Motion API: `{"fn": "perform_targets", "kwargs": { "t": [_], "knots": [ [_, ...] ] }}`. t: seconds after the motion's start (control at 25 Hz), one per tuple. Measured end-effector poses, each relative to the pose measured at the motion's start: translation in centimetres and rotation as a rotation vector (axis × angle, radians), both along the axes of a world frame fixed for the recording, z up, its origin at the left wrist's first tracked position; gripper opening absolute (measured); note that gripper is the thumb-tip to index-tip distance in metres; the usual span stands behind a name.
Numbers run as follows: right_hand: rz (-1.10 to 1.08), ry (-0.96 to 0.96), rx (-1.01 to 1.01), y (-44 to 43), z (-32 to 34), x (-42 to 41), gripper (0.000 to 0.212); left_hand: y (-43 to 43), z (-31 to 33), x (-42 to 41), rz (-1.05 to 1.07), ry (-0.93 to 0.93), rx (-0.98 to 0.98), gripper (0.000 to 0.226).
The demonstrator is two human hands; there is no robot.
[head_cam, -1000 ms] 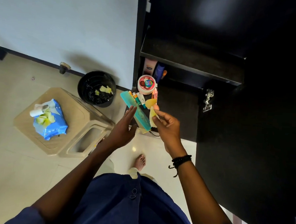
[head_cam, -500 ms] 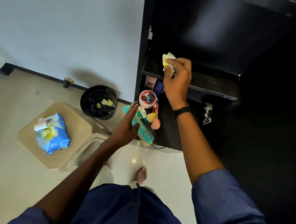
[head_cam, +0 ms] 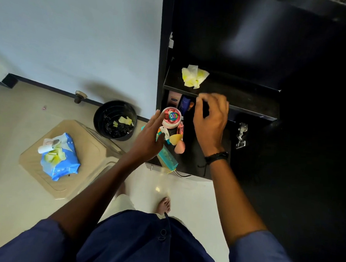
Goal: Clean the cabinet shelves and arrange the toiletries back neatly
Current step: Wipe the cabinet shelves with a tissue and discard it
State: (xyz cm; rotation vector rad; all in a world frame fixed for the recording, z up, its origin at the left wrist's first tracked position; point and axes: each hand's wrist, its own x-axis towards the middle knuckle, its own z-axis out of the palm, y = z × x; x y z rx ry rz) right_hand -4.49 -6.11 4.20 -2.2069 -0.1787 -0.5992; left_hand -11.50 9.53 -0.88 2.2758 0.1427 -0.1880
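Two bare hands reach toward an open black cabinet [head_cam: 252, 45]. A crumpled yellow-white wipe [head_cam: 194, 76] lies loose on the upper dark shelf [head_cam: 240, 94], apart from both hands. The right hand [head_cam: 209, 120] hovers just below that shelf's front edge, its grip loosely curled and empty. The left hand [head_cam: 149, 137], fingers spread wide and flat, rests over a teal plastic comb [head_cam: 167, 160], fingertips touching a round red-and-white jar [head_cam: 171, 117]. Beside them sit a yellow teardrop sponge [head_cam: 176, 138] and a pink egg-shaped sponge [head_cam: 180, 147]. A black round bin [head_cam: 114, 119] stands on the floor, near a blue wipes packet [head_cam: 61, 161].
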Motion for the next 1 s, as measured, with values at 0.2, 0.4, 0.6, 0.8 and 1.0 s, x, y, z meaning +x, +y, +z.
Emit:
{"fn": "perform_targets", "kwargs": {
  "t": [0.2,0.4,0.6,0.8,1.0],
  "knots": [
    [0.099,0.268,-0.071,-2.3,-4.7,-0.4,0.013,-2.4,1.6,3.6,-0.229,-0.111,0.313,0.077],
    [0.072,0.550,-0.202,-1.3,-5.8,4.6,0.025,-3.5,2.1,9.3,-0.370,-0.101,0.554,0.055],
    [0.177,0.683,-0.486,0.1,-7.4,7.8,0.035,-3.6,1.9,12.8,-0.430,0.030,0.747,0.024],
    [0.197,0.702,-0.503,0.8,-7.9,8.4,0.037,-3.2,1.5,14.0,-0.482,0.111,0.765,0.032],
    [0.187,0.668,-0.509,0.5,-7.8,8.6,0.039,-2.7,1.2,14.1,-0.459,0.119,0.713,0.037]
  ]
}}
